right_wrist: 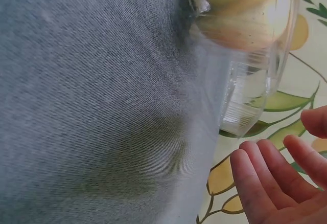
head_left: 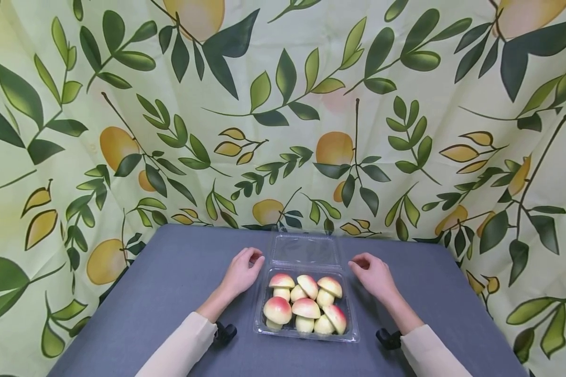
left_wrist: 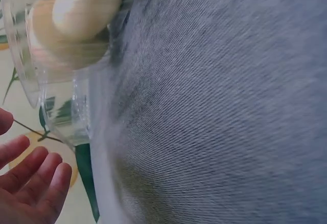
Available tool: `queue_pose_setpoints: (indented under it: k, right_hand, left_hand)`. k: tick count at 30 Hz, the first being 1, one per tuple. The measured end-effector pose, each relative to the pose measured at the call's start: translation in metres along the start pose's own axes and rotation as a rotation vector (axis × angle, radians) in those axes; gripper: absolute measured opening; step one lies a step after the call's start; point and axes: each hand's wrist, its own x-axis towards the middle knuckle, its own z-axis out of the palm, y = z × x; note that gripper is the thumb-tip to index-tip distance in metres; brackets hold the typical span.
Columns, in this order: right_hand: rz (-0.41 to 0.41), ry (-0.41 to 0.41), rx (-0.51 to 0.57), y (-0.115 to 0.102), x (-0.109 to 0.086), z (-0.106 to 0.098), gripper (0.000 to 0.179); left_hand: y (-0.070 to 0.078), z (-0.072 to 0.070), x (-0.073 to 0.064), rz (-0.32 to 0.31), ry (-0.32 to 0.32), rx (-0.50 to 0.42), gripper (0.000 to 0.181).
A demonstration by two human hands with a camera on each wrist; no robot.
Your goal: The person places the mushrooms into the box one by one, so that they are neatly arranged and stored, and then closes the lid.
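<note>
A clear plastic clamshell box [head_left: 306, 337] lies on the table with its lid [head_left: 304, 250] folded back, away from me. Inside sit several mushroom-shaped pieces [head_left: 305, 308], pale yellow with caps blushed red. Just left of the lid hovers my left hand [head_left: 243, 270], its fingers loosely bent and holding nothing. On the opposite side, my right hand [head_left: 371, 273] mirrors it, also free of any object. Both wrist views show the box wall beside the fingers of the left hand [left_wrist: 36, 183] and right hand [right_wrist: 281, 178], with a gap between.
The box stands on a grey cloth-covered table [head_left: 170, 283]. A curtain printed with leaves and orange fruit [head_left: 335, 149] hangs behind the table and along its sides. Each wrist carries a black strap mount, the left mount [head_left: 225, 333] and the right mount [head_left: 388, 339].
</note>
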Motion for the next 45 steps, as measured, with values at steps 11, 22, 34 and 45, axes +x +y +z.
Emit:
queue_pose_setpoints:
  k: [11, 22, 34, 45]
  right_hand:
    - [-0.012, 0.021, -0.002, 0.006, 0.018, 0.014, 0.030]
    - [0.023, 0.005, 0.017, 0.019, 0.032, 0.027, 0.035]
    - [0.076, -0.044, 0.096, 0.022, 0.040, 0.036, 0.037]
    - [0.073, -0.043, 0.146, 0.014, 0.041, 0.030, 0.035]
  left_hand:
    - [-0.009, 0.009, 0.015, -0.076, -0.009, -0.055, 0.020]
    - [-0.014, 0.022, 0.023, -0.164, -0.040, -0.103, 0.023]
    - [-0.018, 0.028, 0.032, -0.212, -0.075, -0.131, 0.026]
    - [-0.013, 0.026, 0.039, -0.193, -0.075, -0.197, 0.025]
